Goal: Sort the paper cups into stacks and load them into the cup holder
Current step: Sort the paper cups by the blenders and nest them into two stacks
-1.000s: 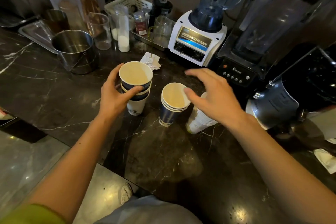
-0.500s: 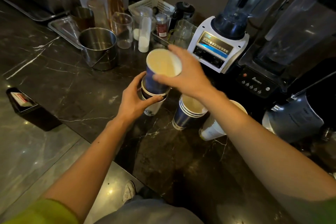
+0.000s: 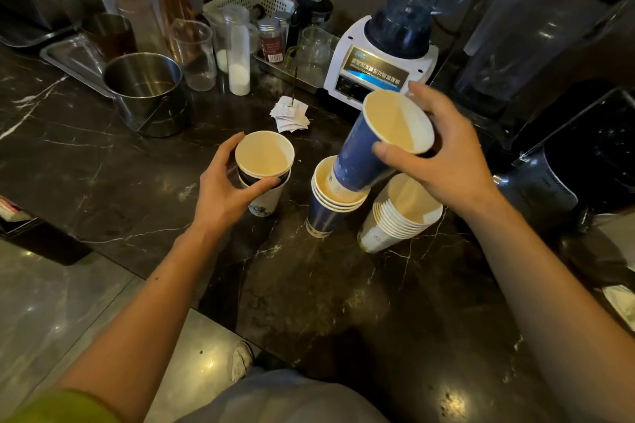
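Observation:
My right hand (image 3: pixel 443 161) grips a tall blue paper cup (image 3: pixel 360 154) by its rim, tilted, with its base inside the top of the blue cup stack (image 3: pixel 324 213) on the counter. To the right of that stack stands a leaning stack of several white cups (image 3: pixel 395 220). My left hand (image 3: pixel 223 192) wraps around a mixed stack (image 3: pixel 264 178): a dark cup nested in a white printed cup, standing on the counter. No cup holder is in view.
The dark marble counter (image 3: pixel 103 182) ends at its near edge by the floor. A steel pot (image 3: pixel 147 93), glass jars (image 3: pixel 192 51), a white basket (image 3: pixel 247 0), folded paper slips (image 3: pixel 290 113), a white blender (image 3: pixel 385 58) and a black blender (image 3: pixel 536 45) crowd the back.
My right hand lifted the top blue cup off the left stack and carried it right, down into the blue stack. My left hand stays on the mixed stack.

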Demonstrator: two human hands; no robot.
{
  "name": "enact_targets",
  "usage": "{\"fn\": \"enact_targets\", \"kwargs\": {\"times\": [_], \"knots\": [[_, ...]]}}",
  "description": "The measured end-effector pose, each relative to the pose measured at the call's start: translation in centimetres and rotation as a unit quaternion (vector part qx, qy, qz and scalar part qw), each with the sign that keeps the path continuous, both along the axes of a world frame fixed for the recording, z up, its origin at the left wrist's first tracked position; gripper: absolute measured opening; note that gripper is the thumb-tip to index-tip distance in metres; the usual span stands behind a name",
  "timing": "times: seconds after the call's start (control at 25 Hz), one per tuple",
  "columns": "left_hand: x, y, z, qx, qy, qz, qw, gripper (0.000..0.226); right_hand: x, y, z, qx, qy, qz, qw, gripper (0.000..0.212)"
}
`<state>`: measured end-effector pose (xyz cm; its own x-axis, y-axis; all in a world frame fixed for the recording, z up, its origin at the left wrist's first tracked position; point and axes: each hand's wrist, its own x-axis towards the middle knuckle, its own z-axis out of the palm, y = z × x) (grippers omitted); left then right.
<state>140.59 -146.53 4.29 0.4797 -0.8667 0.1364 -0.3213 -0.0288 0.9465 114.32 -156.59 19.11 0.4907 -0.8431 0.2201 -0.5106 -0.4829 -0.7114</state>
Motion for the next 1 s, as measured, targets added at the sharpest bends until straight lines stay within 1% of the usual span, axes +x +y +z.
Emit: {"fn": "enact_targets", "kwargs": {"times": [0.08,0.16,0.28,0.36,0.48,0.56,0.72,0.8,0.88,0.92,1.0], "knots": [[0.1,0.1,0.0,-0.001,0.002,0.000,1.000,0.087,-0.1,0.4,-0.9,0.005,0.021,0.002,1.000,0.098],[0.0,0.2,0.0,-0.001,0.004,-0.002,1.000,0.087,0.3,0.6,-2.0,0.037,0.068,0.010,0.997,0.105],[-0.2,0.3,0.0,-0.006,0.014,0.000,1.000,0.087,1.6,0.7,-3.9,0.090,0.212,0.046,0.972,0.109],[-0.3,0.3,-0.1,-0.003,0.023,-0.004,1.000,0.090,2.3,0.9,-4.9,0.080,0.275,0.065,0.956,0.107],[-0.3,0.2,-0.5,0.014,0.034,-0.007,0.999,0.096,3.1,0.6,-4.9,0.064,0.308,0.092,0.945,0.109],[-0.5,0.2,-0.8,0.021,0.029,-0.005,0.999,0.095,3.5,0.5,-4.2,0.044,0.330,0.112,0.936,0.112],[-0.4,0.1,-0.9,0.013,0.024,-0.009,1.000,0.087,7.3,0.9,-2.6,-0.022,0.316,0.146,0.937,0.111],[-0.2,0.4,-1.1,0.006,0.031,-0.017,0.999,0.085,10.4,0.8,-2.9,-0.025,0.314,0.177,0.932,0.110],[-0.1,1.0,-1.2,0.003,0.032,-0.028,0.999,0.085,12.9,0.7,-3.7,-0.018,0.333,0.200,0.921,0.104],[-0.3,1.1,-1.1,0.000,0.033,-0.035,0.999,0.083,13.2,0.6,-4.1,-0.029,0.342,0.204,0.917,0.095],[0.0,1.5,-1.0,-0.006,0.035,-0.026,0.999,0.079,14.1,0.7,-4.8,-0.078,0.351,0.228,0.905,0.065]]}}
